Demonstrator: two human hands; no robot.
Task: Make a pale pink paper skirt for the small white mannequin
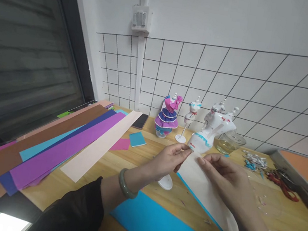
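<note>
A white miniature dress form point(213, 130) with a turquoise wavy line and small red marks leans to the right in front of me. Its round base point(165, 181) shows under my left wrist, while the pole is hidden. At the form's lower rim, my left hand point(175, 156) pinches the top corner of a cream paper strip point(202, 182) with a blue edge. My right hand point(228, 177) grips the same strip farther right, thumb on its face and fingers curled. The strip's top touches or nearly touches the form. A bright blue strip point(170, 228) lies below.
Long coloured paper strips point(69, 141) fan out at left, near a phone point(140, 121) and small turquoise paper point(137, 139). Behind stand a ruffled dress form point(167, 117) and a small bare form point(191, 118). At right are a glass bowl point(230, 142), red-handled scissors point(284, 184) and a tray point(305, 180).
</note>
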